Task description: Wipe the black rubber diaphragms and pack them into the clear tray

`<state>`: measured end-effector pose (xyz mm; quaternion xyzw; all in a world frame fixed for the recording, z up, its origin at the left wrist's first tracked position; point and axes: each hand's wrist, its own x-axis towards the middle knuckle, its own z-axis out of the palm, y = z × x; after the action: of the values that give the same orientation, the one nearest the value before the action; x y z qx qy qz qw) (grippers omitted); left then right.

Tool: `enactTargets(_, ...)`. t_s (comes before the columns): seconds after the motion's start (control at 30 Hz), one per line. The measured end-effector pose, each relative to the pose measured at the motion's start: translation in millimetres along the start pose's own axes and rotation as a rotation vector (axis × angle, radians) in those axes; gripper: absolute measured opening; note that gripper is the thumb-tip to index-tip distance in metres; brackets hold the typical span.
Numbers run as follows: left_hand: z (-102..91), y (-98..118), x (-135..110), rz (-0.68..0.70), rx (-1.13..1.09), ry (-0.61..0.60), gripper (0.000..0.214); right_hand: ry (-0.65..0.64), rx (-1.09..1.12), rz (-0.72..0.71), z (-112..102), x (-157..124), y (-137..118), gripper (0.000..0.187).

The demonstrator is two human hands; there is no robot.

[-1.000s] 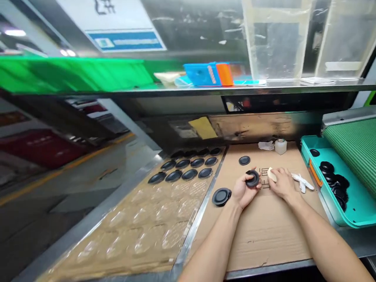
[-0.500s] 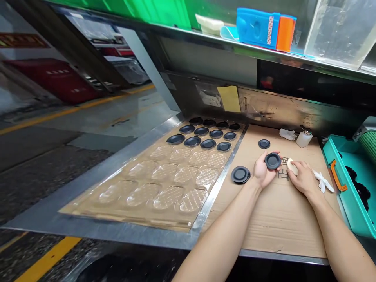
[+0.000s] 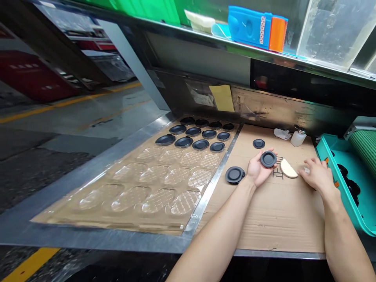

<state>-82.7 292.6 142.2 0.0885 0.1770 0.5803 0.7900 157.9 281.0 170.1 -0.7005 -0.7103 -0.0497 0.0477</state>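
My left hand [image 3: 257, 172] holds a black round rubber disc [image 3: 268, 159] on its palm and fingertips, dark face upward. To its right, a cream-coloured curved sponge pad [image 3: 288, 169] lies on the brown cardboard sheet [image 3: 273, 231], touching neither hand. My right hand [image 3: 315, 176] rests on the cardboard with fingers apart and empty, near the teal bin's wall. Another black disc [image 3: 235, 175] sits left of my left hand, and a smaller one [image 3: 259, 143] lies beyond it. Whatever lies under my right hand is hidden.
A clear blister tray [image 3: 152, 188] on the left holds rows of black discs [image 3: 201, 144] in its far cells. The teal bin [image 3: 337, 184] on the right holds black discs. A white bottle [image 3: 298, 138] and white cloth [image 3: 282, 134] stand behind. A shelf above carries a blue box [image 3: 249, 27].
My right hand has let go of the cream pad and moved right, leaving the pad on the cardboard. My left hand still holds the disc. The view has tilted and shifted since the oldest frame.
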Motion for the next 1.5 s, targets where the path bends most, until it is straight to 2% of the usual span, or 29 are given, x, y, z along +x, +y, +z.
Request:
enactTargets(0.07, 0.6, 0, 1, -0.008, -0.009, 0.009, 0.034, -0.155, 0.013, 0.047, -5, 3, 14, 0.025)
enactTargets(0.1, 0.8, -1, 1, -0.01, -0.016, 0.015, 0.033, -0.189, 0.065, 0.03, -5, 5, 16, 0.018)
enactTargets(0.13, 0.9, -1, 2, -0.013, -0.026, 0.022, 0.033, -0.171, 0.147, -0.008, -5, 6, 14, 0.015)
enactTargets(0.2, 0.9, -3, 3, -0.024, -0.049, 0.039, 0.035, -0.03, 0.377, -0.119, -2, 5, -2, 0.018)
enactTargets(0.27, 1.3, -6, 3, -0.032, -0.059, 0.051, 0.039, 0.124, 0.615, -0.232, 2, -1, -30, 0.023)
enactTargets(0.37, 3.2, -12, 2, -0.032, -0.044, 0.031, 0.046, 0.236, 0.757, -0.381, 13, -15, -73, 0.026)
enactTargets(0.47, 5.5, -20, 0, -0.025, -0.021, 0.014, 0.039, 0.301, 0.703, -0.451, 27, -26, -96, 0.024)
enactTargets(0.6, 6.2, -27, 1, 0.086, 0.02, 0.03, 0.037, 0.381, 0.636, -0.449, 38, -29, -101, 0.025)
enactTargets(0.73, 5.4, -26, 2, 0.132, 0.009, 0.045, 0.043, 0.384, 0.589, -0.557, 36, -28, -102, 0.027)
enactTargets(0.9, 4.3, -24, 2, 0.133, -0.044, 0.022, 0.043, 0.38, 0.465, -0.583, 30, -27, -103, 0.03)
enactTargets(1.33, 2.9, -24, 2, 0.114, -0.045, 0.024, 0.046, 0.329, 0.328, -0.609, 32, -27, -105, 0.032)
enactTargets(1.5, 2.7, -13, -1, 0.053, -0.048, -0.008, 0.047, 0.4, 0.426, -0.485, 27, -20, -86, 0.031)
